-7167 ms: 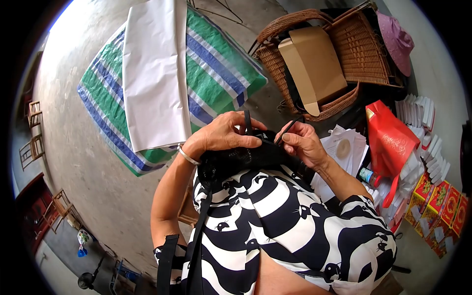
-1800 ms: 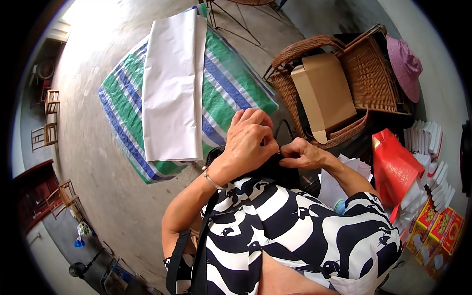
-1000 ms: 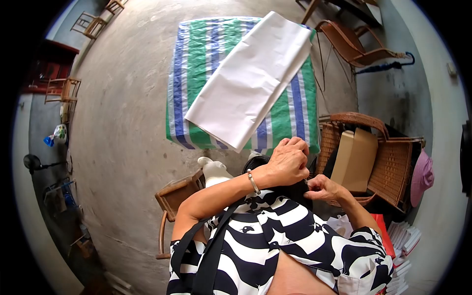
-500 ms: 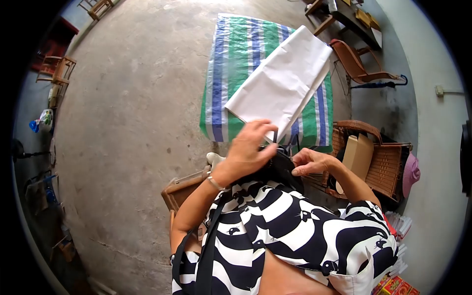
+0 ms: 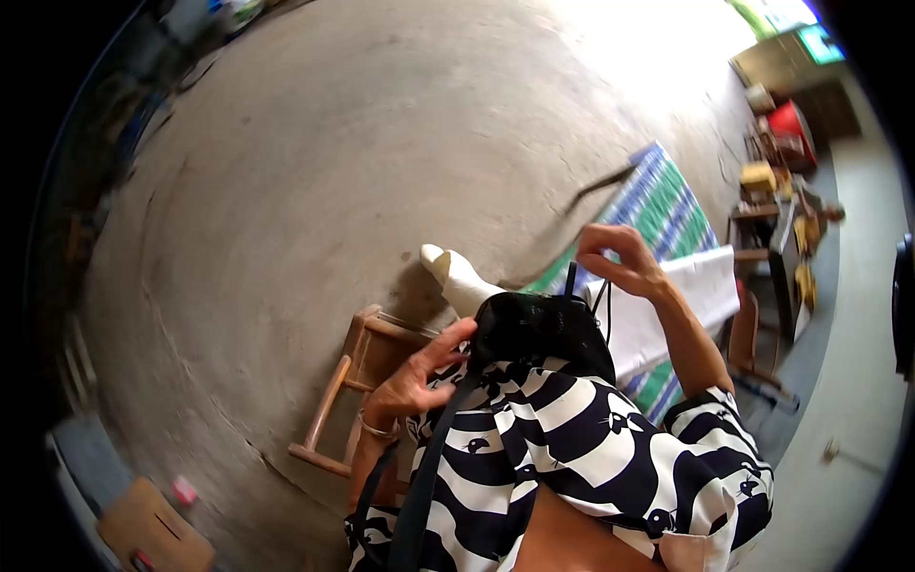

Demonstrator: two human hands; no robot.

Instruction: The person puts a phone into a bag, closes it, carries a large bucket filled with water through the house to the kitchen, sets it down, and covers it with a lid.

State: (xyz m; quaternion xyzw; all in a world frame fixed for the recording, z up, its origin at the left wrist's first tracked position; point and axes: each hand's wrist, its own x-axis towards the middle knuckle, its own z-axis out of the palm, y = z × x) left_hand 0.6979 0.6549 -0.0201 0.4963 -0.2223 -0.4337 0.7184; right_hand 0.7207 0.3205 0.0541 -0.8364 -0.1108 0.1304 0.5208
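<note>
A black bag (image 5: 534,329) rests in my lap against the black-and-white patterned clothing, its dark strap (image 5: 440,458) running down on the left. My left hand (image 5: 419,377) is at the bag's left edge, fingers apart, fingertips close to or touching it. Above the bag's right end is my right hand (image 5: 624,257), fingers curled in; whether anything is in them is hidden. A thin black cord (image 5: 609,315) loops up from the bag below that hand. Beyond lies a folded white sheet (image 5: 653,315) on a green, blue and white striped cover (image 5: 667,205).
A wooden stool (image 5: 329,415) stands at my left. White footwear (image 5: 462,281) shows below the bag. A dark table leg (image 5: 605,186) sticks out from under the striped cover. Along the right wall are a chair (image 5: 745,329) and a dark table (image 5: 786,272). Cardboard (image 5: 157,529) is at lower left.
The view has swung left, so the striped cover and white sheet now sit to the right. My left hand came back to the bag's left side; my right hand rose above the bag.
</note>
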